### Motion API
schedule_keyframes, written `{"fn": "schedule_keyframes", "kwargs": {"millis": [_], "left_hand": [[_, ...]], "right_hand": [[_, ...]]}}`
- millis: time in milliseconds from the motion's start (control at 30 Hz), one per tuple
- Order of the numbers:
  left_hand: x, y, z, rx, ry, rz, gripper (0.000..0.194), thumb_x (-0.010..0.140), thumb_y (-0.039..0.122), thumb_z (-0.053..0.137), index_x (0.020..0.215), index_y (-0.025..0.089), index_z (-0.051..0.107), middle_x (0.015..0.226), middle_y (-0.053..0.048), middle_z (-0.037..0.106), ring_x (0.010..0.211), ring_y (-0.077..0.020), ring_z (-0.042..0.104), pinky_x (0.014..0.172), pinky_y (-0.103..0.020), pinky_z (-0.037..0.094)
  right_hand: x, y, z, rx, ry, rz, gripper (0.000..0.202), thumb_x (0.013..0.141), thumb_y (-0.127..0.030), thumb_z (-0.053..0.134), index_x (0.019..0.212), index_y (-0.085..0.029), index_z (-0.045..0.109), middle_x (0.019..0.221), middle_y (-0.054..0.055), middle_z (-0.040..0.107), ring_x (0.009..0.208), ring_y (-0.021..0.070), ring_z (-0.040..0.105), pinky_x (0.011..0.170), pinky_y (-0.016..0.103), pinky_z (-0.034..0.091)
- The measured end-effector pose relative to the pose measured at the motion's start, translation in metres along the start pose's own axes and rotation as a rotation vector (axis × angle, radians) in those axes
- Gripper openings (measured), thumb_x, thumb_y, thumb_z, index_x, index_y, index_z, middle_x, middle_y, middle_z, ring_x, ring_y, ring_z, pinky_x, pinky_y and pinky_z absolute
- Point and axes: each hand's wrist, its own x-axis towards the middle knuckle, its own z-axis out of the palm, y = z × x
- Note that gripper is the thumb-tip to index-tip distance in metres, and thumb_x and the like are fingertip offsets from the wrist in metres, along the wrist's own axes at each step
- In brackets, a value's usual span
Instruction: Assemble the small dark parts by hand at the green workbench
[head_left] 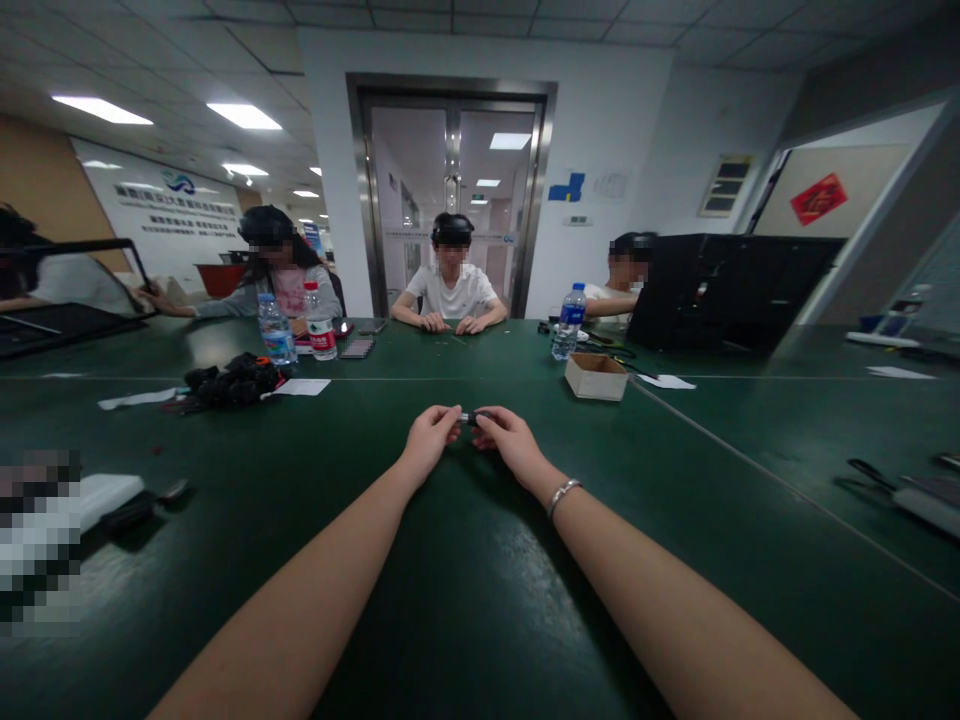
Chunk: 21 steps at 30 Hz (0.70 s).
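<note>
A small dark object with a silvery end [468, 418] is held between my two hands, just above the green table [480, 560]. My left hand [433, 440] pinches its silvery end between thumb and fingertips. The fingers of my right hand [508, 438] are closed round the dark end, and a silver bracelet circles that wrist. What exactly the object is, I cannot make out; the fingertips cover part of it.
An open cardboard box [596, 378] sits ahead to the right, near a water bottle [570, 322]. Black bundled items [236, 380] and two bottles [321, 322] stand ahead left. A person [451, 285] sits opposite; others sit either side. A black panel [731, 290] stands at the right.
</note>
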Motion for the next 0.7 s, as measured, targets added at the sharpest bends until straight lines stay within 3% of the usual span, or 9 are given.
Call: {"fn": "schedule_keyframes", "kwargs": {"millis": [100, 200, 367, 500, 600, 700], "left_hand": [[-0.0015, 0.0001, -0.002, 0.043, -0.043, 0.057, 0.03, 0.066, 0.042, 0.072, 0.075, 0.015, 0.063, 0.065, -0.001, 0.06, 0.062, -0.0112, 0.055, 0.063, -0.025, 0.045], [-0.0042, 0.0014, -0.0032, 0.068, -0.059, 0.122, 0.026, 0.065, 0.035, 0.074, 0.08, 0.015, 0.066, 0.08, -0.005, 0.066, 0.074, -0.014, 0.06, 0.07, -0.027, 0.047], [-0.0049, 0.0042, -0.0006, -0.044, -0.02, 0.065, 0.043, 0.066, 0.025, 0.074, 0.106, 0.017, 0.059, 0.106, -0.01, 0.065, 0.089, -0.016, 0.063, 0.077, -0.029, 0.049], [-0.0028, 0.0049, 0.0008, -0.069, 0.008, -0.073, 0.032, 0.074, 0.033, 0.068, 0.099, 0.014, 0.059, 0.091, -0.008, 0.066, 0.072, -0.0119, 0.062, 0.069, -0.027, 0.05], [-0.0019, 0.0037, -0.0004, -0.014, -0.047, -0.048, 0.029, 0.072, 0.04, 0.069, 0.081, 0.013, 0.062, 0.074, -0.004, 0.064, 0.065, -0.011, 0.059, 0.062, -0.024, 0.047], [-0.0022, 0.0019, -0.0018, 0.018, -0.06, 0.0, 0.031, 0.068, 0.042, 0.071, 0.077, 0.014, 0.063, 0.069, -0.002, 0.061, 0.064, -0.0112, 0.057, 0.06, -0.023, 0.044]], "right_hand": [[0.0008, 0.001, -0.0002, -0.001, 0.003, 0.001, 0.029, 0.072, -0.036, 0.069, 0.093, -0.017, 0.061, 0.073, 0.0, 0.066, 0.059, 0.0105, 0.062, 0.057, 0.024, 0.052], [0.0018, 0.0011, 0.0, 0.014, 0.018, 0.024, 0.028, 0.073, -0.034, 0.069, 0.093, -0.017, 0.06, 0.073, 0.0, 0.065, 0.057, 0.01, 0.062, 0.056, 0.023, 0.052], [0.0016, -0.0001, 0.0011, 0.031, 0.019, 0.038, 0.027, 0.072, -0.032, 0.069, 0.092, -0.016, 0.06, 0.066, 0.0, 0.064, 0.057, 0.0103, 0.061, 0.055, 0.023, 0.05], [0.0006, -0.0006, 0.0017, 0.029, 0.02, 0.023, 0.028, 0.071, -0.033, 0.069, 0.091, -0.015, 0.061, 0.066, 0.0, 0.064, 0.057, 0.0105, 0.061, 0.056, 0.023, 0.05], [-0.0001, -0.0014, 0.0016, 0.02, 0.018, 0.018, 0.028, 0.071, -0.034, 0.069, 0.091, -0.015, 0.061, 0.065, -0.001, 0.063, 0.057, 0.0102, 0.06, 0.057, 0.023, 0.05], [-0.0004, -0.0025, 0.0016, -0.001, 0.019, 0.021, 0.027, 0.072, -0.034, 0.068, 0.091, -0.015, 0.062, 0.064, -0.001, 0.063, 0.056, 0.0096, 0.06, 0.056, 0.022, 0.05]]}}
